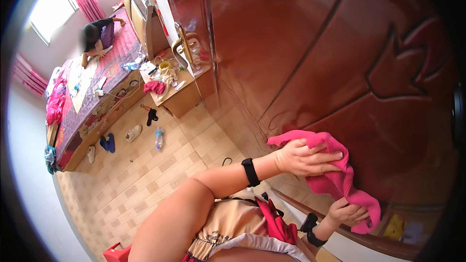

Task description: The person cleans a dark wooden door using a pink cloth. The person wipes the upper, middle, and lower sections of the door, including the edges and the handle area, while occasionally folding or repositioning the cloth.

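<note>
A bright pink cloth [335, 182] hangs bunched and twisted in front of the glossy red-brown wooden door [310, 68]. My left hand [308, 157], with a black band on its wrist, has its fingers over the upper part of the cloth, holding it at the door's surface. Lower down and to the right, my right hand [347, 212] grips the trailing end, its fingers curled on the fabric. A dark band circles that wrist too. The palms and the cloth's underside are hidden.
A brass-coloured door handle [183, 46] sticks out at the upper left. Behind it, a small cluttered table [179, 92] stands beside a bed [121, 48] with a person on it. Shoes [133, 133] and a plastic bottle [159, 138] lie on the tiled floor.
</note>
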### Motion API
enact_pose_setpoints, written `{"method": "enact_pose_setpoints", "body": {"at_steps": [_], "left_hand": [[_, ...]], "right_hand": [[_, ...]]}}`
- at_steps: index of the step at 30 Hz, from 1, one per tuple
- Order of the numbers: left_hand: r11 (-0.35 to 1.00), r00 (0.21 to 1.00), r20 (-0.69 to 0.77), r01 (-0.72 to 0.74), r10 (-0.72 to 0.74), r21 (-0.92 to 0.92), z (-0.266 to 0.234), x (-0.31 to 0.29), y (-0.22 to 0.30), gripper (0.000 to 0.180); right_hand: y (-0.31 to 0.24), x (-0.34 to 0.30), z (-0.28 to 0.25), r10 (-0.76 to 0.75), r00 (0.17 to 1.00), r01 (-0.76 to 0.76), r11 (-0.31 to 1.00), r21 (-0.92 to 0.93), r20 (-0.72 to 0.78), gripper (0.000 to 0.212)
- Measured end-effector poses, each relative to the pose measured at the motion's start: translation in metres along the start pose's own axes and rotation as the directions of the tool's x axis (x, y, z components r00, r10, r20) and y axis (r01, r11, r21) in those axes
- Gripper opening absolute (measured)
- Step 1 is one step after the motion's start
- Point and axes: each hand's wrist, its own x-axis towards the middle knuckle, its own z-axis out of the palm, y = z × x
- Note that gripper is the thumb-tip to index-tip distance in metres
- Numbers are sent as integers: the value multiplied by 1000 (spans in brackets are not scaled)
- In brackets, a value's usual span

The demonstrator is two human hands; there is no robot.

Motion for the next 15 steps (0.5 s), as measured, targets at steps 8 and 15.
{"method": "enact_pose_setpoints", "body": {"at_steps": [8, 15], "left_hand": [[975, 980, 137, -165, 146, 148, -25, 2, -32, 37], [948, 975, 178, -181, 137, 263, -70, -5, -114, 32]], "right_hand": [[-1, 3, 1, -15, 998, 9, 995, 103, 54, 44], [-88, 53, 6, 34, 956, -51, 997, 53, 290, 52]]}}
